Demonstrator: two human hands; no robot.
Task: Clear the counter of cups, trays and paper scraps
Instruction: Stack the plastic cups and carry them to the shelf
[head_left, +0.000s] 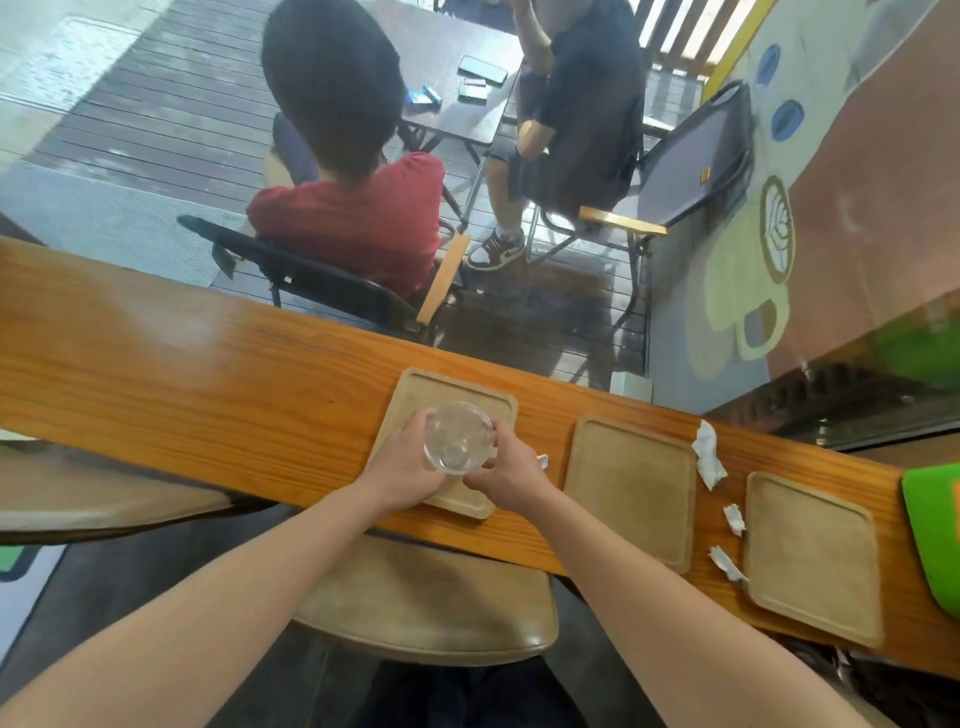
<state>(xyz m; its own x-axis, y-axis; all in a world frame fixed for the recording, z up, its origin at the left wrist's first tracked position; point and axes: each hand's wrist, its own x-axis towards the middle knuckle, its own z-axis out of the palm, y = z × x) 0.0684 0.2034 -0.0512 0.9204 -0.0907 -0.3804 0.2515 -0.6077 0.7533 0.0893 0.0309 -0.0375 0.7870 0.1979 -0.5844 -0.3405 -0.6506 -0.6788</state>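
We have both hands wrapped around a clear, round plastic cup, the left hand curled against its left side and the right hand closed against its right side, fingers bent round the wall so the cup sits gripped between the two palms. The cup is over the pale square wooden tray with rounded corners, the leftmost of three, and we cannot tell whether its base touches the tray or hangs just above it. That tray lies on the long glossy orange-brown wooden worktop, and we take it as our landmark. To its right, apart from it, lies a second matching wooden tray, and further right again a third wooden tray, both bare. Between the second and third trays we see a crumpled white paper scrap near the far edge of the worktop, a smaller white scrap nearer to us, and a third torn white scrap touching the corner of the third tray. A tiny white bit peeks out just right of our right hand. Past the third tray a bright green object sits at the end of the worktop. Below the landmark tray stands a tan padded stool seat.
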